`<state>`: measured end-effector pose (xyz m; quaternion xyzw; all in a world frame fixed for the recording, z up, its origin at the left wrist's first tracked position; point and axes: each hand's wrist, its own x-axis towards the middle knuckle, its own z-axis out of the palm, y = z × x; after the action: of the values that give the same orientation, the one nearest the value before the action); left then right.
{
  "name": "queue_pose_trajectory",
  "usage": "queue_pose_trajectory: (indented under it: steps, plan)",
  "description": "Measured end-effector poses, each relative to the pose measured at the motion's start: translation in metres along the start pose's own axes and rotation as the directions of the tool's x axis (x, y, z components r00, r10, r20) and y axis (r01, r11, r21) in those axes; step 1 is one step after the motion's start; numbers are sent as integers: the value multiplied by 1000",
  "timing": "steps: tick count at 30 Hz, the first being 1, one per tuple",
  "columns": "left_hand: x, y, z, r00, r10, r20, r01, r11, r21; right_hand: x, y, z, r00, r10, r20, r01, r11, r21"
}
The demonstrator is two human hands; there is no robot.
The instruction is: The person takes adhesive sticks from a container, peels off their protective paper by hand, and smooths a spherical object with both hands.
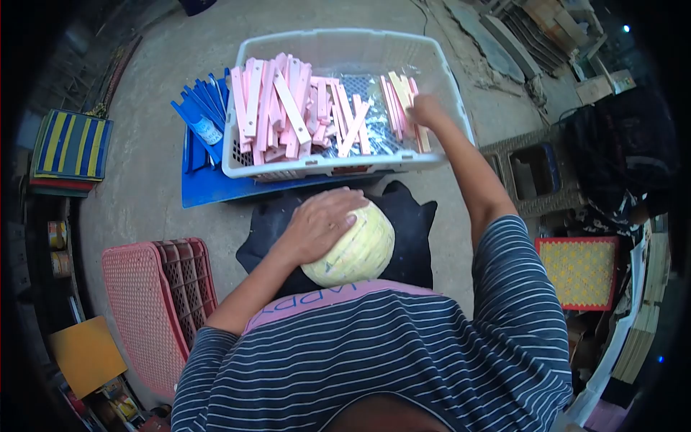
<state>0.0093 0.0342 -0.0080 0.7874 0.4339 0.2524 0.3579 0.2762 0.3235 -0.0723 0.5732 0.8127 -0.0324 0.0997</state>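
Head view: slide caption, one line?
Left hand on a pale yellow ball, right hand at pink strips in a white crate.

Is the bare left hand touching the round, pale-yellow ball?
Touching. The head view shows the left hand lying on the ball, its grip laid over the upper side.

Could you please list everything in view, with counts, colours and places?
Rectangular plastic crate: one, white, top centre
Slim straight strips: many, pink, few cream, in crate
Slim plastic pieces: several, blue, left of crate
Flat board: one, blue, under crate
Round ball: one, pale yellow, centre
Soft fabric: count unclear, black, beneath ball
Striped square stack: one, blue-yellow, left
Perforated plasticware: count unclear, red-pink, lower left
Square board: one, orange, lower left
Patterned panel: one, yellow, red rim, right
Assorted edge items: uncountable, mixed colours, both sides
Striped shirt: one, dark, bottom
Left hand: one, bare, on ball
Right hand: one, bare, at strips
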Motion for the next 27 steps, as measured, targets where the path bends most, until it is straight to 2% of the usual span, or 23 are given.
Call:
queue_pose_trajectory:
  steps: [3, 6, 9, 12, 15, 16, 18, 19, 21, 22, 24, 25, 26, 27]
  plan:
    - [0, 3, 1, 999, 2, -37, -1, 1000, 20, -5, -18, -9, 988, 96, 121, -94, 995, -18]
    - [1, 1, 1, 999, 4, -51, -3, 1000, 21, 11, -12, 16, 1000, 27, 13, -26, 997, -78]
    - [3, -1, 0, 999, 11, -41, -11, 1000, -2, 16, -9, 26, 994, 62, -89, -67, 996, -59]
    - [4, 1, 0, 999, 0, -33, 0, 1000, -6, -7, -22, -4, 993, 119, 3, -119, 993, -26]
    - [4, -1, 0, 1000, -9, -17, 9, 1000, -22, -11, -17, -10, 962, 220, 159, -233, 970, 65]
    - [4, 0, -1, 1000, -1, -20, 1, 1000, -22, -13, -15, -13, 955, 257, 149, -278, 950, 144]
    - [2, 1, -3, 1000, 6, -26, -6, 1000, -23, -22, -12, -30, 960, 235, 149, -277, 867, 413]
    - [-1, 2, -4, 996, 32, -79, -29, 999, 39, -30, -16, -41, 963, 221, 152, -268, 799, 538]
    - [-2, 6, -4, 979, 94, -181, -65, 985, 162, -56, -32, -55, 988, 150, -36, -73, 662, 746]
    - [-3, 7, -8, 934, 234, -269, -155, 946, 285, -73, -42, -63, 982, 131, -136, 36, 575, 817]
    - [0, 15, -14, 875, 78, -477, -66, 997, 42, -123, -76, -87, 979, 23, -204, 179, 395, 901]
    - [0, 21, -16, 831, -24, -555, -34, 995, -93, -146, -93, -93, 969, -38, -244, 239, 400, 885]
    - [5, 31, -23, 773, -41, -633, -82, 983, -165, -169, -112, -98, 956, -98, -276, 292, 399, 869]
    - [10, 35, -27, 720, -38, -693, -91, 985, -148, -193, -133, -105, 949, -123, -290, 314, 452, 835]
